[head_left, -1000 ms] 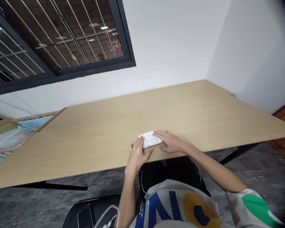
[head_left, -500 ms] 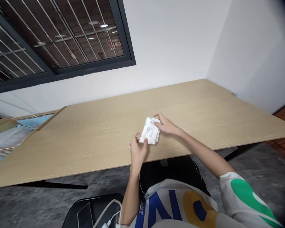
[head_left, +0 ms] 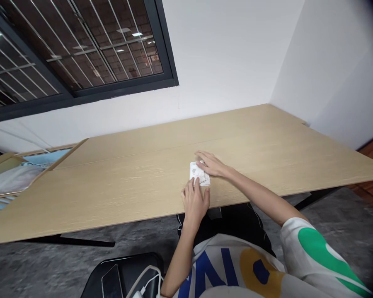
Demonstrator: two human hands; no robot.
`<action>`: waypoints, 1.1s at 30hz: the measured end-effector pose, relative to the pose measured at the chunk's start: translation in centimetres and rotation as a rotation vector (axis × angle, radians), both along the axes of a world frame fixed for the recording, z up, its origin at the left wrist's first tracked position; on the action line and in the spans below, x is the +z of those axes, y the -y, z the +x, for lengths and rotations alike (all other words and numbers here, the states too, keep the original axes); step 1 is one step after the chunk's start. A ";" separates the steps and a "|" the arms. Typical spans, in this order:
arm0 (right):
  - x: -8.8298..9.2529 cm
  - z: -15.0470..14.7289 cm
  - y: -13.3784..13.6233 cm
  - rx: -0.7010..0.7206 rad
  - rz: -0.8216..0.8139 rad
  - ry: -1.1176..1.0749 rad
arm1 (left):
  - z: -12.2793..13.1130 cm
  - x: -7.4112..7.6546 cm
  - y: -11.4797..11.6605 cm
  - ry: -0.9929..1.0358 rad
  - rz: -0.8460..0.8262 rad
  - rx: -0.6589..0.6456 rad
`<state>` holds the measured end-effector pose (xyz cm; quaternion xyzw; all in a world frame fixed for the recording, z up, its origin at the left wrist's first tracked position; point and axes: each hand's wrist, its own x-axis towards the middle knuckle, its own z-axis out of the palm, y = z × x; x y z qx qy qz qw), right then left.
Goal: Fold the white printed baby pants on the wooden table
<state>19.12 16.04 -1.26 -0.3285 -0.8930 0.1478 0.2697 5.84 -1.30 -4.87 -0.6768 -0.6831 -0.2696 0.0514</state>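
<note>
A small folded white cloth (head_left: 193,170) with a faint grey print lies on the wooden table, its folded layers stacked into a rough square. From the near side, my left hand (head_left: 196,203) rests its fingertips on the cloth, fingers spread and thumb off to the right. My right hand (head_left: 213,164) reaches in from the right, its fingers stretched out past the cloth's far edge and its thumb on the top layer. Both hands press or smooth the cloth rather than grip it. Part of its right side is hidden under the right hand.
The pale wooden table (head_left: 127,182) runs wide to both sides. Left of it stands a wooden crib (head_left: 69,154) with blue and white bedding (head_left: 17,178). Below, a black chair (head_left: 136,265) carries a phone (head_left: 112,282) and a white cable (head_left: 143,273). A barred window is behind.
The cloth has gone from being held between both hands to lying flat on the table. My left hand has moved right and let go of its corner; my right hand has flattened over it.
</note>
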 end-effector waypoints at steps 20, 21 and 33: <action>-3.4 2.2 -0.1 0.221 -0.030 0.189 | 0.2 -0.2 0.6 -0.084 -0.081 -0.033; -3.5 2.2 -0.2 0.196 -0.039 0.186 | 0.2 -0.1 0.6 -0.082 -0.086 -0.035; -2.3 2.0 2.0 -0.074 0.093 0.132 | -2.5 1.4 -1.7 0.092 -0.085 0.241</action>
